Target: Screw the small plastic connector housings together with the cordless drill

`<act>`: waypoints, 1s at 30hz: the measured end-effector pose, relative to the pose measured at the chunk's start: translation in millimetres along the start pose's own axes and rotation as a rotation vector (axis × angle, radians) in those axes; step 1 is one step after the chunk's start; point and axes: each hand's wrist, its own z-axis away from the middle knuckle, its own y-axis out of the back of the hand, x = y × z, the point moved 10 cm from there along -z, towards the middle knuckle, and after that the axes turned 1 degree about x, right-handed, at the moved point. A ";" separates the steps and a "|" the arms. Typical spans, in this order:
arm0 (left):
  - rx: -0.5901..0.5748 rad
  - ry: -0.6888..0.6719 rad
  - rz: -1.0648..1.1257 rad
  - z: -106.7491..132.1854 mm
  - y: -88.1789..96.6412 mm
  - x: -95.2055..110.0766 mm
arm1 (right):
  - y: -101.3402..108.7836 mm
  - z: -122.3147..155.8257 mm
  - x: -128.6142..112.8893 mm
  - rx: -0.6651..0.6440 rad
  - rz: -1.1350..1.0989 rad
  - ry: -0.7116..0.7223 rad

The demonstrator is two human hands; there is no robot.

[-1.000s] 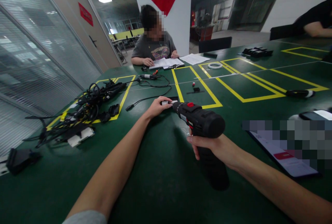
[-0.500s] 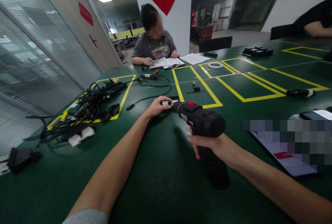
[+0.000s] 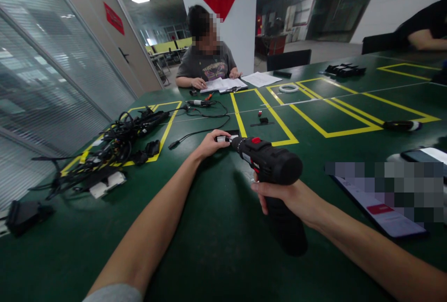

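Observation:
My right hand (image 3: 284, 198) is wrapped around the grip of a black cordless drill (image 3: 268, 164) with a red button on top. The drill's nose points left toward my left hand (image 3: 210, 145). That hand pinches a small white-and-black piece (image 3: 221, 139) at the drill's chuck, and the fingers hide part of it. A flat black item (image 3: 233, 133) lies on the green table (image 3: 216, 246) just beyond those fingers. A thin black cable (image 3: 199, 133) runs close to my left hand.
A tangle of black cables (image 3: 118, 141) fills a yellow-taped area at the left. A seated co-worker (image 3: 206, 59) has papers at the far edge. A tablet (image 3: 380, 209), partly blurred out, and a phone (image 3: 424, 155) lie to the right. Glass partitions (image 3: 45, 69) run along the left.
The head view has drifted slightly. My hands and the drill keep the same hold and position.

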 end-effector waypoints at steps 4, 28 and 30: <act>0.004 -0.006 -0.002 -1.2 -0.1 -3.0 | -0.4 -0.3 0.6 0.004 -0.005 0.009; 0.013 -0.006 -0.055 -1.3 1.3 -3.1 | 1.5 -0.3 2.4 0.006 0.025 -0.009; 0.012 -0.006 -0.055 -1.7 1.4 -4.2 | 0.9 -0.6 2.6 -0.001 0.020 0.000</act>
